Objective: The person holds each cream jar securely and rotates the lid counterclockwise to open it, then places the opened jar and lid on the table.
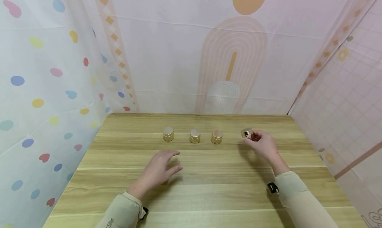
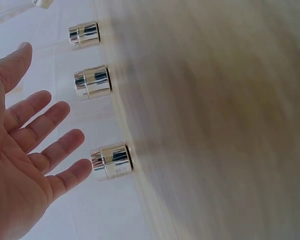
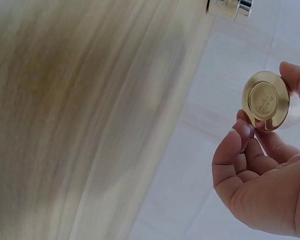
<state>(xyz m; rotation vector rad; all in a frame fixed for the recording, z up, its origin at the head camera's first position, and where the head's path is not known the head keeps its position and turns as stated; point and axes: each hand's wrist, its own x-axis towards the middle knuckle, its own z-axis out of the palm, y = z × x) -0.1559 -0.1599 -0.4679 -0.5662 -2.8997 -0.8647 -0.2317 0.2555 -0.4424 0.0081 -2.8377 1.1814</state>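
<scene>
Three small gold lidded jars stand upright in a row on the wooden table: the left jar (image 1: 168, 134), the middle jar (image 1: 195, 136) and the right jar (image 1: 216, 137). To the right of them, my right hand (image 1: 264, 145) pinches a fourth gold jar (image 1: 246, 133) between thumb and fingers, off the tabletop. Stamped characters show on the round underside of this held jar (image 3: 266, 101) in the right wrist view. My left hand (image 1: 159, 166) hovers in front of the row with fingers relaxed and apart, holding nothing.
The wooden table (image 1: 209, 188) ends at a patterned white curtain (image 1: 167, 72) behind the jars. A dotted curtain (image 1: 38, 128) hangs along the left side and a grid-patterned one (image 1: 346, 98) along the right.
</scene>
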